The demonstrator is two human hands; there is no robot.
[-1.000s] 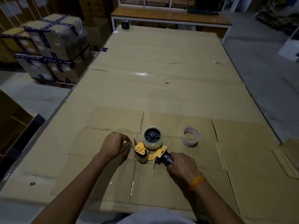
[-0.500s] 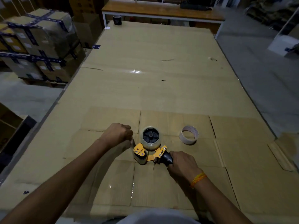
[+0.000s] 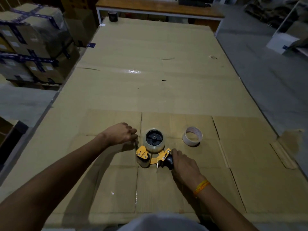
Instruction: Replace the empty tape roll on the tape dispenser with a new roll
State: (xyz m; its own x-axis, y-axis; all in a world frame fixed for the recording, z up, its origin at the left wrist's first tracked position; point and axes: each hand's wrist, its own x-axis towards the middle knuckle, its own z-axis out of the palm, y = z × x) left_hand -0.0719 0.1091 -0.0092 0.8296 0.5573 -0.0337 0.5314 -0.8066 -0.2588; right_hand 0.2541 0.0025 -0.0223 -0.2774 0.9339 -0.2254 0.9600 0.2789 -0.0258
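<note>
A yellow tape dispenser (image 3: 146, 155) lies on its side on the cardboard-covered table (image 3: 150, 77). A clear new tape roll (image 3: 154, 140) sits on its black hub. My right hand (image 3: 182, 165) grips the dispenser's black handle. My left hand (image 3: 120, 133) is just left of the roll, fingers pinched on the tape's free end, which stretches toward the dispenser's front. The empty white core (image 3: 192, 135) lies on the table to the right of the dispenser.
A dark tape roll (image 3: 113, 16) stands at the table's far left corner. Stacked taped cartons (image 3: 33, 45) sit on the floor to the left. A wooden bench (image 3: 160, 7) runs behind the table. Flattened cardboard sheets cover the near part of the table.
My left hand has moved up and away from the dispenser's front, drawing the tape end out to the left of the roll. My right hand has stayed on the handle.
</note>
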